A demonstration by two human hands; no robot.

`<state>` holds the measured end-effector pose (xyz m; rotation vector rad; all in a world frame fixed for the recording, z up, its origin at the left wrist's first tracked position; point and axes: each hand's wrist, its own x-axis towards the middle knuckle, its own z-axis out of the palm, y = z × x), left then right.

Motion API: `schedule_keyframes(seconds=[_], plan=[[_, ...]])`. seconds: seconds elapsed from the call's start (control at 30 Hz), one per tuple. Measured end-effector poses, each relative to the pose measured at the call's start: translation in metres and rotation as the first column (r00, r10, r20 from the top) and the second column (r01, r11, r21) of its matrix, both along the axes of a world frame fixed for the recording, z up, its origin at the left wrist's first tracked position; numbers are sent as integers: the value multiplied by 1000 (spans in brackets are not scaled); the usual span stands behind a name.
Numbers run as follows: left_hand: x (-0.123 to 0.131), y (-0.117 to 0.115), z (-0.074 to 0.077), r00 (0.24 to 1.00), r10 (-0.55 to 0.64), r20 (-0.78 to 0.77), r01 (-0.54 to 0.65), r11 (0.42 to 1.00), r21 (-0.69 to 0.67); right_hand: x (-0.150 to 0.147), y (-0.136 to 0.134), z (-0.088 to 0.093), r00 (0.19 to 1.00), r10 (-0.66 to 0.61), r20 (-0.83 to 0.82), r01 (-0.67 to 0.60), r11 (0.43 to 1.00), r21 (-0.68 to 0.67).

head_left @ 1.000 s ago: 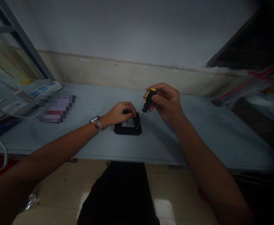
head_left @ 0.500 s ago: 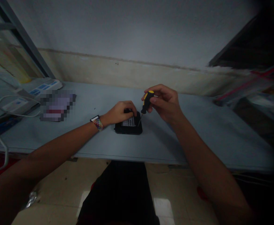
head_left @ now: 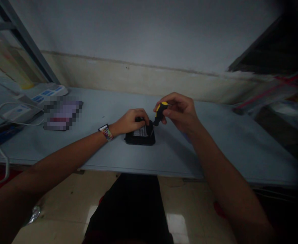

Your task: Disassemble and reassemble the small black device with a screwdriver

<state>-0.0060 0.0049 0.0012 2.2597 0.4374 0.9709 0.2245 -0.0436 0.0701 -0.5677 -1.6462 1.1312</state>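
A small black box with a white label (head_left: 140, 137) lies on the pale blue table (head_left: 215, 149). My left hand (head_left: 130, 121) rests on the box's far left part, fingers curled down on it, with a striped band at the wrist. My right hand (head_left: 179, 112) pinches a black and yellow screwdriver (head_left: 159, 114) held nearly upright. Its thin shaft points down at the box's right edge.
At the far left lie white power strips (head_left: 37, 98) with cables and a blurred flat item (head_left: 61, 112). A dark metal frame (head_left: 24, 47) leans at the left wall. Clutter with red stripes (head_left: 273, 91) sits at the right. The floor and my dark lap show below the table's edge.
My right hand with the screwdriver has sunk slightly toward the box and the tool's handle has turned a little. My left hand has stayed on the box.
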Motion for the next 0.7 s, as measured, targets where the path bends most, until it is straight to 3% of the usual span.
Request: schedule_keyframes(seconds=[0.17, 0.4, 0.7], plan=[[1, 3, -4, 999, -22, 37, 22, 1000, 17, 3, -5, 7, 995, 86, 46, -86, 996, -9], [0, 1, -2, 999, -32, 33, 31, 999, 29, 7, -14, 18, 947, 314, 64, -307, 946, -103], [0, 0, 2, 1000, -1, -18, 1, 999, 33, 2, -12, 17, 933, 357, -44, -360, 928, -97]])
